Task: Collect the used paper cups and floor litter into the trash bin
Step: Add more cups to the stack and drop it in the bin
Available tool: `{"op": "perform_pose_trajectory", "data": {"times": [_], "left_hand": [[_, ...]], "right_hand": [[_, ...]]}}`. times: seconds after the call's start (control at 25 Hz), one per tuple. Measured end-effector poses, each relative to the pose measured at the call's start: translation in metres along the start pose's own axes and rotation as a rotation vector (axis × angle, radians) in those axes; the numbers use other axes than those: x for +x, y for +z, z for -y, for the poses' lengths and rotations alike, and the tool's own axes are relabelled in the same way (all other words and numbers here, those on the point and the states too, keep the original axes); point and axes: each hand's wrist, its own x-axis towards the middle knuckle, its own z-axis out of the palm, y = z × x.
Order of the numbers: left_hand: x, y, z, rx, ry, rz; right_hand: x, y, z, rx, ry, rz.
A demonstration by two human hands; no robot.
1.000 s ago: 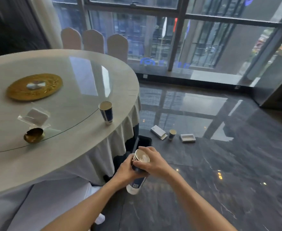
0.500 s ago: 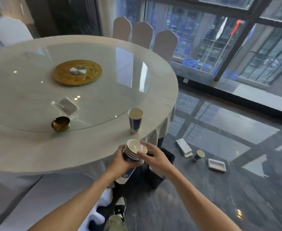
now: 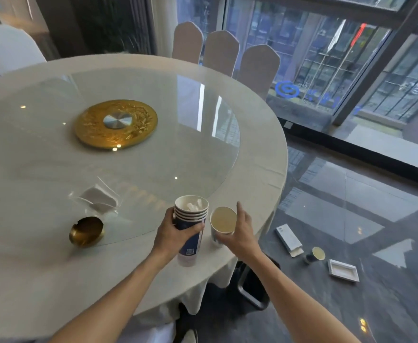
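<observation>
My left hand (image 3: pixel 172 235) grips a stack of several blue-and-white paper cups (image 3: pixel 191 219) with white scraps in the top one, held over the near edge of the round table (image 3: pixel 54 280). Just right of the stack, a single paper cup (image 3: pixel 222 222) stands on the table edge. My right hand (image 3: pixel 241 231) wraps it, thumb in front and fingers behind. On the dark floor to the right lie a small paper cup (image 3: pixel 315 254), a long white box (image 3: pixel 288 240) and a shallow white tray (image 3: pixel 343 271). The black trash bin (image 3: pixel 257 283) shows partly below the tablecloth, behind my right forearm.
On the glass turntable (image 3: pixel 203 149) sit a gold centre disc (image 3: pixel 115 123), a clear napkin holder (image 3: pixel 99 198) and a brass ashtray (image 3: pixel 86 231). Covered chairs (image 3: pixel 221 52) stand behind the table by the window wall. Glossy floor spreads to the right.
The view has come up over the table. My left hand carried the cup stack up to the table edge. My right hand left the stack and reached the single cup.
</observation>
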Motion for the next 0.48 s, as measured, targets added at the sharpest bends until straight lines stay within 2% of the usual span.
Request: {"op": "perform_pose_trajectory", "data": {"times": [0.2,0.48], "left_hand": [[0.031,0.012,-0.022,-0.014,0.024,0.036],[0.058,0.042,-0.075,-0.109,0.121,0.05]], "right_hand": [[0.022,0.003,-0.01,-0.005,0.023,-0.012],[0.016,-0.036,-0.025,0.035,0.037,-0.044]]}}
